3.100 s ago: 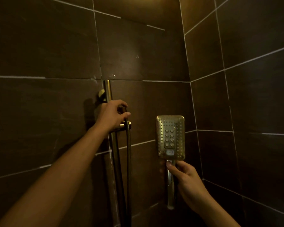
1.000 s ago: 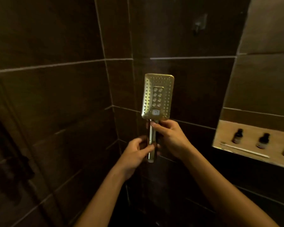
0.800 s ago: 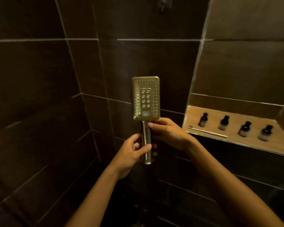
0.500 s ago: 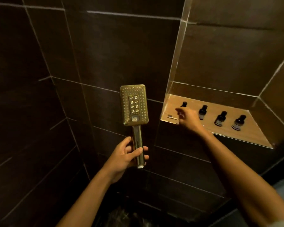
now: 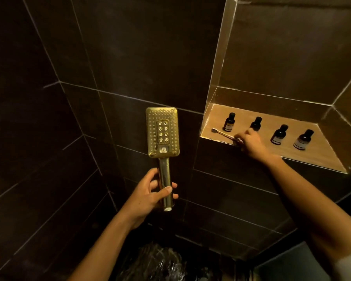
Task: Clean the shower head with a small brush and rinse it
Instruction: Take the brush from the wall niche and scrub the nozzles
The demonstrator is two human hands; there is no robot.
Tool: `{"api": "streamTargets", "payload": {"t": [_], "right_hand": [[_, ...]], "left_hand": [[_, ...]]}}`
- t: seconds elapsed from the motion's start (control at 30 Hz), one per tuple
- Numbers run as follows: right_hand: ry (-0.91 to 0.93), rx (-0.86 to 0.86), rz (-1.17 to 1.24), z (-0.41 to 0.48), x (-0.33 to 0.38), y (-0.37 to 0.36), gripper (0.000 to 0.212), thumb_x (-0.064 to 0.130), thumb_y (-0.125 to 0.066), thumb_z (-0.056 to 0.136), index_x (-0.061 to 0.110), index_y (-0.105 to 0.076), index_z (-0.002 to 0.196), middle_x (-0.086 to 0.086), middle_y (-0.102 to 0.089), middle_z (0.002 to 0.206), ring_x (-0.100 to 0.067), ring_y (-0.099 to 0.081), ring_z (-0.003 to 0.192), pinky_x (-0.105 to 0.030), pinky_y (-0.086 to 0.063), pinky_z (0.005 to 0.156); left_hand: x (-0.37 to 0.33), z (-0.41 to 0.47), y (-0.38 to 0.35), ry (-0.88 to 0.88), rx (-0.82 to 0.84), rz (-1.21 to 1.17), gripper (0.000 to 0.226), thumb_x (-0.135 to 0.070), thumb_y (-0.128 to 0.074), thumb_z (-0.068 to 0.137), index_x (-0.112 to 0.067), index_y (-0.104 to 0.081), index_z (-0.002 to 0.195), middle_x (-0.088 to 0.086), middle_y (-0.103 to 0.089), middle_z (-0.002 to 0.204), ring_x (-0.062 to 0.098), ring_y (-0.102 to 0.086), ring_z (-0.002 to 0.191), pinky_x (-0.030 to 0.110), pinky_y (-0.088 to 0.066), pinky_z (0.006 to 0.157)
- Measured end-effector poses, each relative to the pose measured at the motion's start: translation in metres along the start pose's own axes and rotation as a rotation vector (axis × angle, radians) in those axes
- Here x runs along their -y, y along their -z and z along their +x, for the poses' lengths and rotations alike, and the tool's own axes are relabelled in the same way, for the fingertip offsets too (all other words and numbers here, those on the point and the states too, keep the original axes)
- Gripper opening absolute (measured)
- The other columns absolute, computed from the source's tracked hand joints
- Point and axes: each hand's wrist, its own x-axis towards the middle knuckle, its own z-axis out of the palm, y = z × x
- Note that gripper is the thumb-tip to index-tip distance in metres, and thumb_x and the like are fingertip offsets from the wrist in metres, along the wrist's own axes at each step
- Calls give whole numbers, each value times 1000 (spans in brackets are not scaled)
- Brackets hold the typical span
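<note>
A gold rectangular shower head (image 5: 163,132) stands upright, its nozzle face toward me and no hose on its threaded end. My left hand (image 5: 148,196) grips its handle near the bottom. A small brush (image 5: 223,134) with a pale handle lies along the front of a lit wall niche, bristle end pointing left. My right hand (image 5: 251,142) reaches into the niche and its fingertips close on the brush handle's right end. The brush still rests on the ledge.
The wooden niche ledge (image 5: 316,157) holds several small dark bottles (image 5: 279,134) in a row behind the brush. Dark tiled walls surround the corner. Wet, glistening floor (image 5: 160,264) shows below my arms.
My right hand let go of the shower head, reached into the niche and slid right along the brush to grasp its handle end. My left hand keeps the shower head. The view turned right.
</note>
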Motion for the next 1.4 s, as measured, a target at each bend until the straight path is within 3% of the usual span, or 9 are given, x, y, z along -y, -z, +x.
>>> {"api": "streamTargets", "payload": {"t": [0.2,0.37,0.47,0.6,0.73,0.93,1.1,1.23,1.4], "right_hand": [[88,-93,184,-33,33,6,50,-2,-71,86,2,-51,132,-17,-52,125,-31,-56,110,-40,-49,95],[239,-223,506,-79,105,10,14,14,-45,105,19,-57,109,6,-58,81,-7,-56,66,-18,-43,60],[321,-227,666,-111,154,6,20,23,-47,105,23,-65,114,5,-64,88,-5,-60,76,-15,-47,65],[468,-122,736,-147,207,-15,14,23,-56,101,18,-64,111,4,-65,86,-11,-63,73,-28,-52,66],[547,-22,687,-169,259,-39,21,28,-51,104,21,-69,111,12,-64,79,-1,-62,71,-14,-43,64],[704,150,623,-185,322,-62,24,34,-49,105,23,-70,98,13,-64,74,-2,-62,68,-14,-42,61],[662,6,659,-179,353,-73,22,31,-51,104,23,-70,96,8,-68,72,-6,-63,63,-18,-44,56],[818,157,611,-196,378,-82,21,27,-53,104,19,-69,94,12,-64,74,-6,-63,68,-15,-44,57],[725,53,649,-185,394,-84,20,25,-52,104,17,-68,94,7,-61,67,-8,-59,60,-15,-38,54]], "left_hand": [[4,-12,14,-1,-4,-18,45,-1,-63,91,-21,-46,129,17,-68,113,38,-72,97,49,-60,80],[20,-26,31,9,-131,-15,41,2,-61,90,-11,-47,126,11,-69,101,23,-69,74,33,-56,62],[23,-42,45,11,-232,53,23,-12,-60,94,-14,-52,115,5,-66,88,13,-58,61,25,-47,51],[28,-72,65,-16,-349,150,15,-29,-53,99,-14,-57,103,2,-60,73,10,-49,47,22,-38,40],[41,-97,93,-24,-462,215,16,-37,-53,98,-24,-62,93,2,-60,66,13,-48,42,23,-36,37],[51,-137,132,-16,-583,325,21,-43,-55,96,-28,-62,82,1,-59,57,14,-47,36,23,-36,35],[54,-169,161,15,-615,368,19,-42,-54,97,-29,-64,87,-1,-60,56,13,-49,38,23,-39,37],[58,-186,180,27,-638,371,20,-42,-54,97,-28,-63,86,0,-60,57,13,-49,38,23,-39,37],[61,-201,199,41,-637,375,19,-40,-54,97,-27,-64,88,2,-60,57,13,-48,36,25,-40,37]]}}
